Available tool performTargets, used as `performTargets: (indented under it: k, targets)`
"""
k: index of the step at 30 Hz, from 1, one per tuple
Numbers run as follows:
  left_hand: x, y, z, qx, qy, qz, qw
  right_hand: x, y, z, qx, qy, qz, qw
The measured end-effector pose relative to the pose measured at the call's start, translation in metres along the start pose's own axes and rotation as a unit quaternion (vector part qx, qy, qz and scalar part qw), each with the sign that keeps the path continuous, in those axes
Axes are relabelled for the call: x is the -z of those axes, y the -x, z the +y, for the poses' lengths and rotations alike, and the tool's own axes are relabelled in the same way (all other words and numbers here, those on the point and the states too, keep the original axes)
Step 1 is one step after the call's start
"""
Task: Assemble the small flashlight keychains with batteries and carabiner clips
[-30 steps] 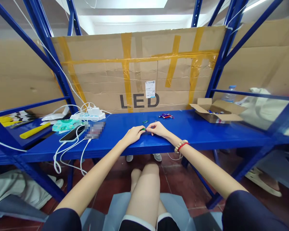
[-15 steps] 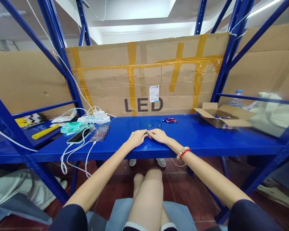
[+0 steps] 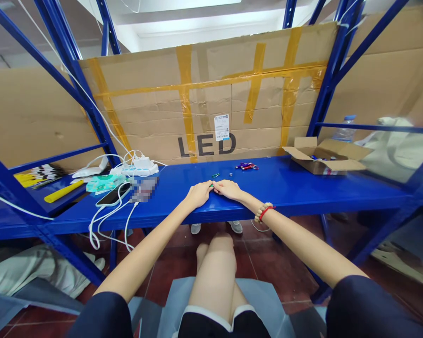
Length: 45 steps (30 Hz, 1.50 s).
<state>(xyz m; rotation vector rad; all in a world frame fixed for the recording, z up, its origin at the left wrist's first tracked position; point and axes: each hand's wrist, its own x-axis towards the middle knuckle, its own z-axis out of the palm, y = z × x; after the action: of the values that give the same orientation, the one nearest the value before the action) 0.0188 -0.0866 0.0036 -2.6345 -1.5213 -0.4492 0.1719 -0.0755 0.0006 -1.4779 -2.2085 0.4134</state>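
My left hand (image 3: 198, 195) and my right hand (image 3: 228, 189) meet near the front edge of the blue table, fingertips almost touching. A small green piece (image 3: 212, 185) shows between their closed fingers; most of it is covered, so its kind is unclear. Just beyond the fingers lies a small green loop-shaped piece (image 3: 215, 175) that looks like a carabiner. To its right is a tiny metallic piece (image 3: 231, 174). Farther back sits a little pile of red and purple pieces (image 3: 247, 166), shiny and too small to name.
An open cardboard box (image 3: 329, 164) with small items stands at the right. On the left are a phone (image 3: 113, 195), white cables, a power strip (image 3: 139, 165), a green-white packet (image 3: 105, 183) and a yellow rod (image 3: 64, 191). Taped cardboard (image 3: 155, 112) walls the back, between blue posts.
The view has tilted down and shifted slightly. Both hands stay together at the table's front, still closed around the green piece; the loose pieces on the table lie as before.
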Motion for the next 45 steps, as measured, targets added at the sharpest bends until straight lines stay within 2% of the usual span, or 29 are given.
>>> performTargets:
  k: [4, 8, 10, 13, 19, 26, 30, 37, 45]
  targets:
    - [0.001, -0.001, -0.001, 0.019, 0.036, 0.010, 0.999, -0.002, 0.003, -0.001, 0.013, 0.000, 0.035, 0.999]
    - [-0.001, -0.003, -0.008, 0.034, 0.124, 0.041, 0.991, -0.004, 0.008, 0.001, 0.026, -0.094, 0.198, 0.975]
    - [-0.002, -0.004, -0.012, 0.029, 0.167, 0.053, 0.984, -0.005, 0.010, 0.003, 0.050, -0.130, 0.245, 0.959]
    - [-0.004, -0.005, -0.015, 0.006, 0.203, 0.049, 0.978, -0.006, 0.009, 0.006, 0.092, -0.156, 0.236, 0.955]
    - [-0.002, -0.003, -0.013, -0.023, 0.193, 0.040, 0.980, -0.004, 0.009, 0.007, 0.069, -0.147, 0.240, 0.957]
    - [0.000, 0.000, -0.014, -0.033, 0.171, 0.022, 0.985, -0.003, 0.011, 0.007, 0.099, -0.102, 0.237, 0.961]
    - [-0.002, -0.001, -0.015, -0.028, 0.173, 0.036, 0.984, -0.006, 0.007, 0.011, 0.111, -0.134, 0.231, 0.957]
    - [-0.007, -0.003, -0.017, -0.034, 0.199, 0.050, 0.978, -0.011, 0.000, 0.017, 0.138, -0.264, 0.167, 0.940]
    - [-0.007, -0.003, -0.017, -0.059, 0.211, 0.050, 0.974, -0.011, 0.000, 0.018, 0.121, -0.278, 0.165, 0.939]
